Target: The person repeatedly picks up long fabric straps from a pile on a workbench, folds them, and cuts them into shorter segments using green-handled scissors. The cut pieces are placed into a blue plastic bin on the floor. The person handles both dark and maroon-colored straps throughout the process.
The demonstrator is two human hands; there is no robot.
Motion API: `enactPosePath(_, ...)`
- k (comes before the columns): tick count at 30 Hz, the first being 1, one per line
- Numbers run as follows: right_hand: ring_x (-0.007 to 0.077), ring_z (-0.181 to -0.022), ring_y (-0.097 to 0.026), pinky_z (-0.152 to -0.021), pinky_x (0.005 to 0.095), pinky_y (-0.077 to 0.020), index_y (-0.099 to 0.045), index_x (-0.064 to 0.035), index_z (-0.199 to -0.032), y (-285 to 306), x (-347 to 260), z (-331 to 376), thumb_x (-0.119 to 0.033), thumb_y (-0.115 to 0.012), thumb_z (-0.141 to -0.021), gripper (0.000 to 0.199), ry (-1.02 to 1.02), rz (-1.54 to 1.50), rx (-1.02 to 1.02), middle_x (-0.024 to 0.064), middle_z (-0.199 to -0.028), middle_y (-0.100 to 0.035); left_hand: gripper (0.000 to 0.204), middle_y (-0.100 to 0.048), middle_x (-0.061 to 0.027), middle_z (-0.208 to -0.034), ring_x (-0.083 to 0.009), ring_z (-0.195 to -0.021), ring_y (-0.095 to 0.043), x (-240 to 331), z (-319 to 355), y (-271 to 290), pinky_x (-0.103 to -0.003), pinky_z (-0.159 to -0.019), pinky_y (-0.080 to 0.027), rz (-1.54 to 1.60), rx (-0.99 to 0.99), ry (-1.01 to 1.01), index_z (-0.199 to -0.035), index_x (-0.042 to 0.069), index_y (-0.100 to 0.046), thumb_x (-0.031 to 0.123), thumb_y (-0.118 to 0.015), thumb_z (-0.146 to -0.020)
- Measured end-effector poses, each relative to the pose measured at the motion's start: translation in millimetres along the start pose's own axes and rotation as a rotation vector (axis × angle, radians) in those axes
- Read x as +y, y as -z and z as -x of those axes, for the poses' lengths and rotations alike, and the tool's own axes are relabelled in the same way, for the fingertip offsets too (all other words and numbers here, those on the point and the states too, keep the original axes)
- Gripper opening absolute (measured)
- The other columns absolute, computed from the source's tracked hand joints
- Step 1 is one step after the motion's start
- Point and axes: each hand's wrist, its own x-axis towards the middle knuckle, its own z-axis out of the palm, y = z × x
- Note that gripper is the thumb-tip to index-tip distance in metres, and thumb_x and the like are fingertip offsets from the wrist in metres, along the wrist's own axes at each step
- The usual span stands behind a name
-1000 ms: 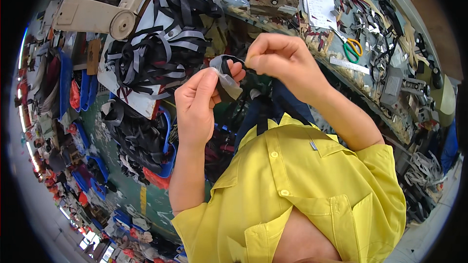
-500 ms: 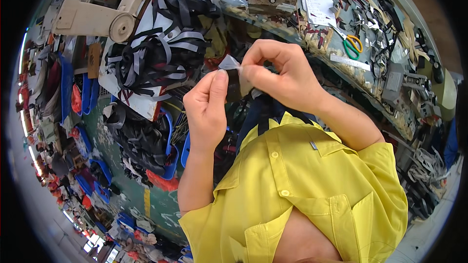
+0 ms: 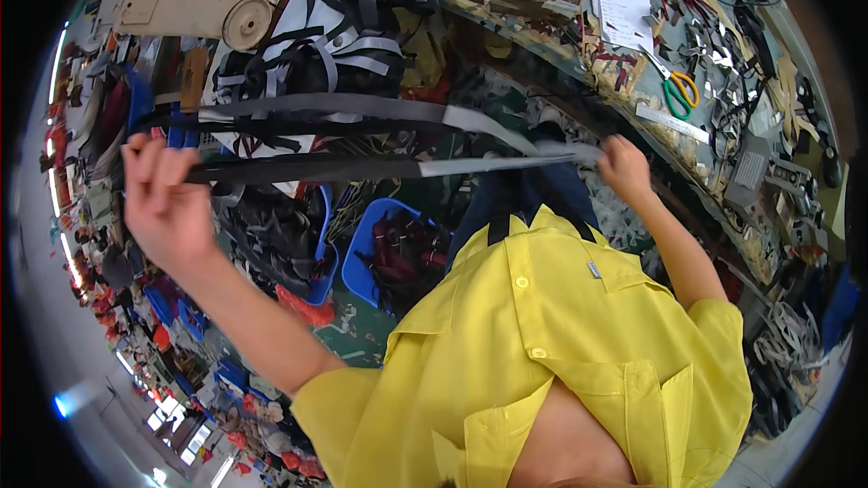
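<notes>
Head cam, strap (image 3: 362,167) stretched btwn left hand (image 3: 167,203), right hand (image 3: 624,167), both grips clamped.

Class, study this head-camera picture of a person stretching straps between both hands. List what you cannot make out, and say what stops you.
1. Head view: where the straps end in the left hand; the hand shows only its back and blurs.
2. Head view: the right hand's fingers on the straps, too small to tell the grip.
3. Head view: the blue bin contents, dark and tangled.
4. Head view: the bench far end, bent away at the rim.
</notes>
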Motion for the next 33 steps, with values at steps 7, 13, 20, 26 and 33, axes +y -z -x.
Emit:
enactPosePath(7, 0.0387, -0.098, -0.058, -0.078, 0.0477, -0.0488, -0.052, -0.0037, -0.1, 4.0, 208.3, 205.9, -0.026, -0.051, -0.083, 0.028, -0.804, 0.482, -0.446, 0.0186, -0.117, -0.054, 0.021, -0.048, -0.0039, -0.07, -0.0094, -0.05, -0.036, 224.3, -53.1, 151.0, -0.03, -0.068, -0.04, -0.429, 0.386, -0.332, -0.105, -0.009, -0.05, 0.007, -0.042, -0.094)
enactPosePath(13, 0.0377, -0.097, -0.06, -0.077, 0.042, -0.0498, -0.064, -0.0022, -0.096, 133.8, 311.3, 428.0, -0.019, -0.055, -0.081, 0.025, -0.925, 0.858, -0.765, 0.0227, -0.101, -0.062, 0.024, -0.054, -0.0047, -0.069, -0.0159, -0.057, -0.049, 381.1, -37.4, 282.3, -0.034, -0.066, -0.049, -0.707, 0.712, -0.577, -0.098, 0.0, -0.056, 0.015, -0.039, -0.095)
enactPosePath(20, 0.0319, -0.093, -0.061, -0.077, 0.0377, -0.0482, -0.064, 0.0004, -0.098, 297.9, 295.6, 592.4, -0.019, -0.057, -0.08, 0.027, -1.441, 0.809, -0.797, 0.0204, -0.101, -0.062, 0.028, -0.055, -0.0099, -0.078, -0.0231, -0.072, -0.053, 392.7, -0.2, 241.2, -0.038, -0.072, -0.049, -0.969, 0.91, -0.748, -0.094, -0.002, -0.059, 0.014, -0.036, -0.089)
enactPosePath(26, 0.0301, -0.098, -0.058, -0.081, 0.0373, -0.0459, -0.062, -0.0012, -0.106, 359.3, 325.1, 575.8, -0.019, -0.055, -0.081, 0.032, -1.391, 0.784, -0.79, 0.019, -0.11, -0.06, 0.031, -0.058, -0.0098, -0.089, -0.0119, -0.066, -0.049, 339.4, 4.5, 146.9, -0.03, -0.065, -0.046, -0.592, 0.364, -0.422, -0.111, -0.001, -0.055, 0.021, -0.04, -0.096)
enactPosePath(33, 0.0298, -0.094, -0.056, -0.083, 0.0382, -0.0432, -0.066, -0.0069, -0.101, 164.0, 97.1, 118.6, -0.01, -0.058, -0.081, 0.022, -0.237, 0.412, 0.216, 0.014, -0.102, -0.061, 0.04, -0.059, -0.0059, -0.071, -0.0055, -0.038, -0.037, -34.8, 33.1, -42.6, -0.016, -0.037, -0.03, -0.774, 0.155, 0.142, -0.129, 0.002, -0.043, 0.025, -0.044, -0.096)
